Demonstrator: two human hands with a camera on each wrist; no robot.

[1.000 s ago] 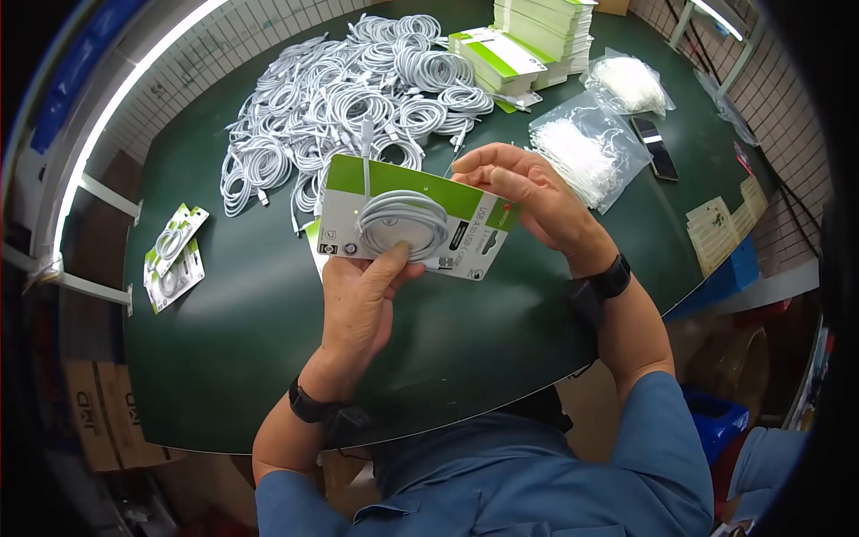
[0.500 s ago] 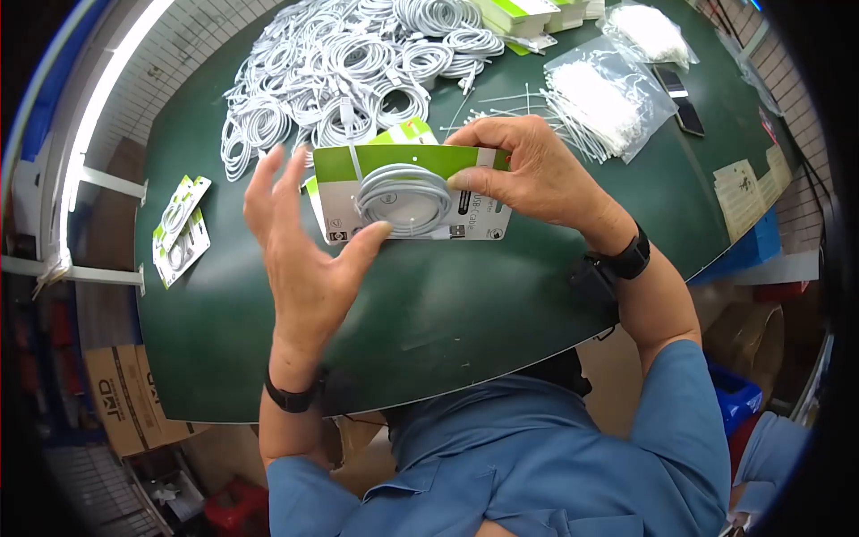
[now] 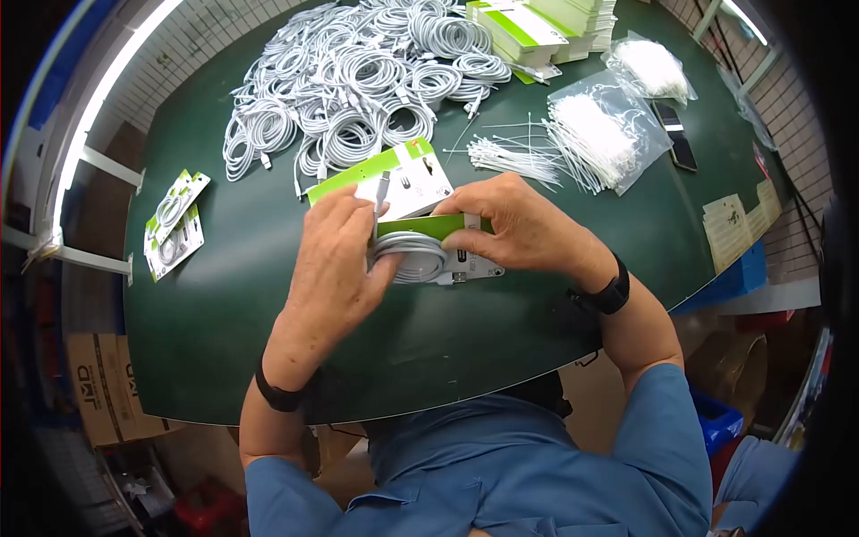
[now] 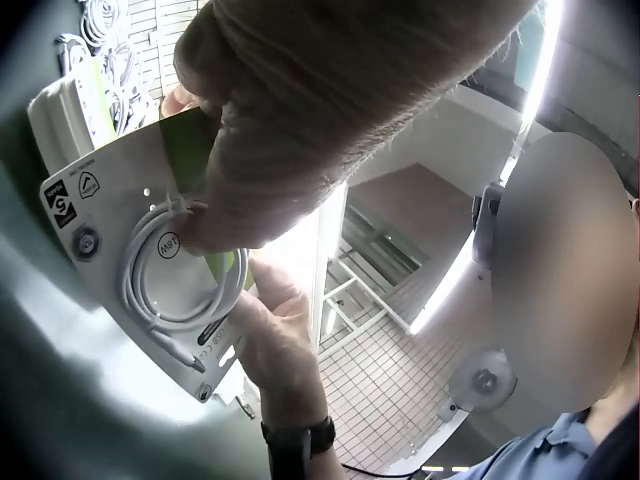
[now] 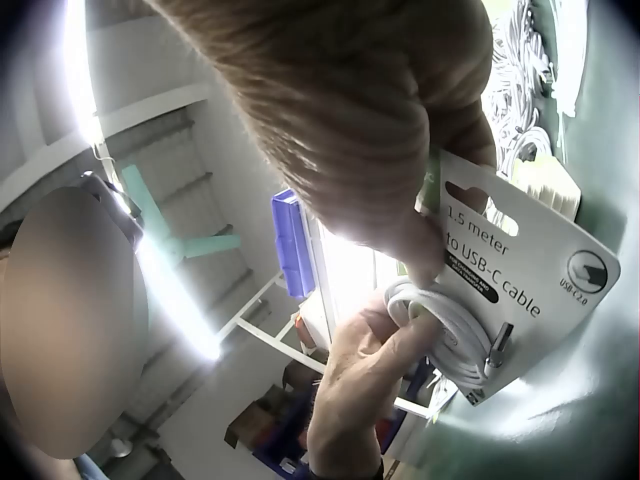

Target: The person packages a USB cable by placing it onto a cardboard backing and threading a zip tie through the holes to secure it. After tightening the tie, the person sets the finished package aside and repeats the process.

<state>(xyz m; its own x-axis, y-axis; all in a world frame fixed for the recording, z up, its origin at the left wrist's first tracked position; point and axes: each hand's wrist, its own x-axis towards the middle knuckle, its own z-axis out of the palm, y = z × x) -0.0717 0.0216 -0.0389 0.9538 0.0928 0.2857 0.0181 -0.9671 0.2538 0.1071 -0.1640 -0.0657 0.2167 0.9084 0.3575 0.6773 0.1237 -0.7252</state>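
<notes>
A white-and-green packaging card (image 3: pixel 484 266), printed for a USB-C cable, is held up over the table with a coiled white USB cable (image 3: pixel 413 243) on its front. My left hand (image 3: pixel 333 255) grips its left side, thumb on the coil and fingers over the green top edge. One cable end (image 3: pixel 383 190) stands up beside those fingers. With thumb in front and fingers behind, my right hand (image 3: pixel 519 219) pinches the card right of the coil. In the left wrist view the coil (image 4: pixel 132 270) lies flat against the card. Behind lie more cards (image 3: pixel 416 183) on the table.
A large heap of coiled cables (image 3: pixel 358 80) covers the back left. Stacked cards (image 3: pixel 528 40), bags of white zip ties (image 3: pixel 595 130), loose zip ties (image 3: pixel 514 159) and a phone (image 3: pixel 676 139) are at the back and right. Carded cables (image 3: pixel 174 228) lie far left.
The left hand let go of the card, opened beside it, then took hold of its left side again. The right hand moved onto the card's right part. The card is lower and tilted.
</notes>
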